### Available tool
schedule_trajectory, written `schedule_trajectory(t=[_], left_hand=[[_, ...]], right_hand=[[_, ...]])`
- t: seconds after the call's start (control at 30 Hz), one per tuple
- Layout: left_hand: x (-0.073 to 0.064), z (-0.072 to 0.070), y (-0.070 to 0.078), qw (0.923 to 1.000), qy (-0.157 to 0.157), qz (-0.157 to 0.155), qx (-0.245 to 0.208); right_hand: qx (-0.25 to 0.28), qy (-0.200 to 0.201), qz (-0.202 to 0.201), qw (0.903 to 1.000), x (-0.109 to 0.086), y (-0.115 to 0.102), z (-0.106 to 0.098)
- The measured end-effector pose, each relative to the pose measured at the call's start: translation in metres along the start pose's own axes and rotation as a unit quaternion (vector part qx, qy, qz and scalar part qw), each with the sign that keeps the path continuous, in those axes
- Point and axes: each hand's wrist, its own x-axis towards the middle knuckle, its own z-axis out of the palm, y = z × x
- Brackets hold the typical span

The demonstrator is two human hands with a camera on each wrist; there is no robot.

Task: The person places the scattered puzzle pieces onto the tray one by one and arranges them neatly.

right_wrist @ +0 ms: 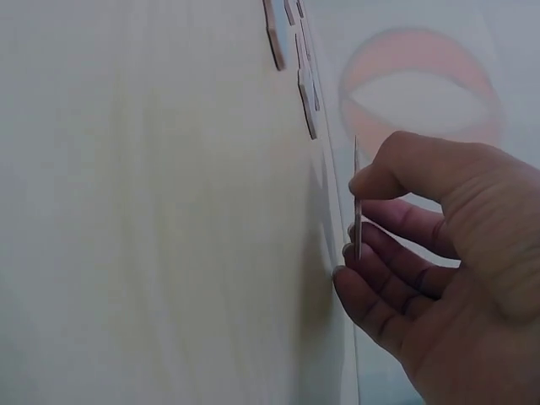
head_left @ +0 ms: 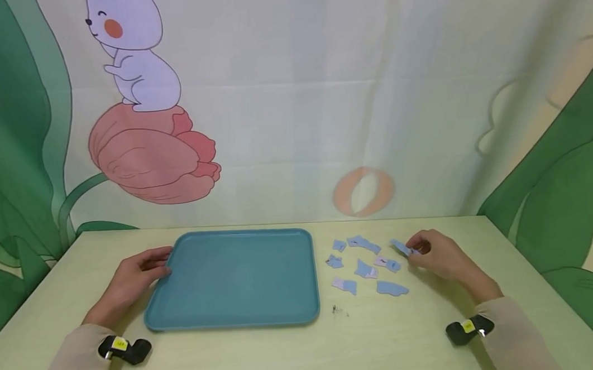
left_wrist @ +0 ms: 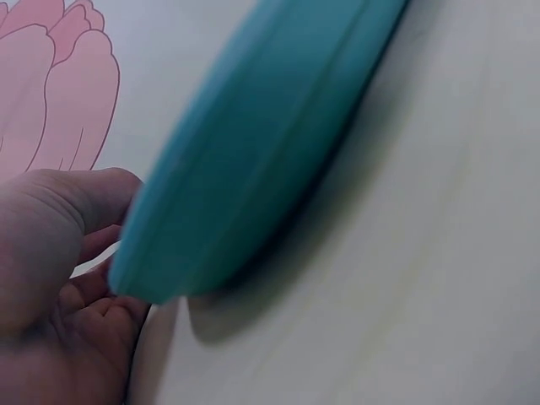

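Observation:
A blue-green tray lies flat on the left half of the table. My left hand holds its left rim, thumb at the edge; the left wrist view shows the fingers curled by the tray's corner. Over on the right, my right hand pinches a thin light-blue puzzle piece between thumb and fingers. In the right wrist view the piece appears edge-on. Several flat blue puzzle pieces, some partly pinkish, lie between tray and right hand, among them a long one and a lower one.
The pale table ends at a printed curtain behind it. Small dark marks show on the tabletop below the pieces. Each sleeve carries a black wrist camera, one on the left and one on the right.

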Motion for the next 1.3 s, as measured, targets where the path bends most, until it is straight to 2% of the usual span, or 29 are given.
schedule_trajectory(t=[0.27,0.57,0.9,1.03,1.3], left_hand=[[0.001,0.007,0.001,0.9998,-0.001,-0.01,-0.019],[-0.001,0.005,0.002,0.9994,0.006,-0.022,-0.027],[-0.002,0.003,0.004,0.9989,0.004,-0.039,-0.026],[-0.001,0.002,0.003,0.9993,0.007,-0.029,-0.025],[-0.002,0.003,0.004,0.9984,0.008,-0.05,-0.023]], right_hand=[[0.022,0.021,-0.006,0.9995,-0.005,-0.008,0.0],[0.062,0.036,-0.077,0.9944,0.007,-0.037,0.011],[0.11,0.019,-0.151,0.9823,0.027,-0.086,0.041],[0.117,0.007,-0.165,0.9792,0.038,-0.104,0.052],[0.131,-0.024,-0.184,0.9739,0.057,-0.14,0.07]])
